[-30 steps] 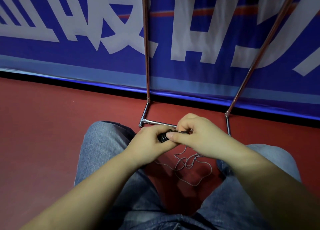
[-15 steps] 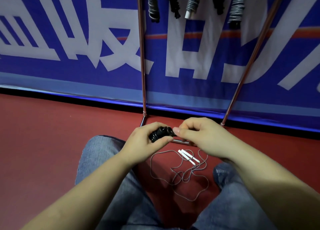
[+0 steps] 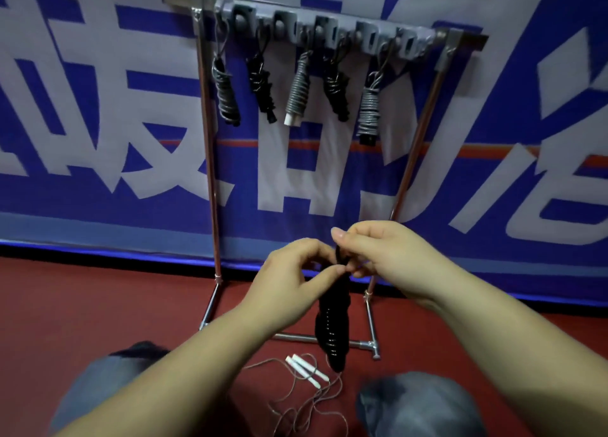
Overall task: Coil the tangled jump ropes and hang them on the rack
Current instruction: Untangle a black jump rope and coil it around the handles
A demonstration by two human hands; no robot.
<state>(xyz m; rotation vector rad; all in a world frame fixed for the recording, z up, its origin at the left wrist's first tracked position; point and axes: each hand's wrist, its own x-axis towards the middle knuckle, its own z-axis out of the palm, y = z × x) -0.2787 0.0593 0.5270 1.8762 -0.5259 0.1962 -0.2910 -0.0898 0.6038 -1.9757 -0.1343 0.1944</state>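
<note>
Both hands are meeting at centre frame, pinching the top of a black coiled jump rope [image 3: 332,331]. Left hand [image 3: 292,278] is pinching with thumb and forefinger at the upper end; right hand [image 3: 385,255] is gripping the same top end from the other side, fingers curled. The rope is wound into a tight dark bundle, hanging straight down below the hands, in front of the rack [image 3: 210,173] base. Five coiled ropes [image 3: 297,91] are hanging from the rack's grey hook bar [image 3: 329,28], grey and black alternating. A loose grey rope [image 3: 306,400] with white handles [image 3: 306,371] is lying tangled on the red floor [image 3: 82,305] between the person's knees. A blue-and-white banner [image 3: 98,124] is covering the wall behind.
</note>
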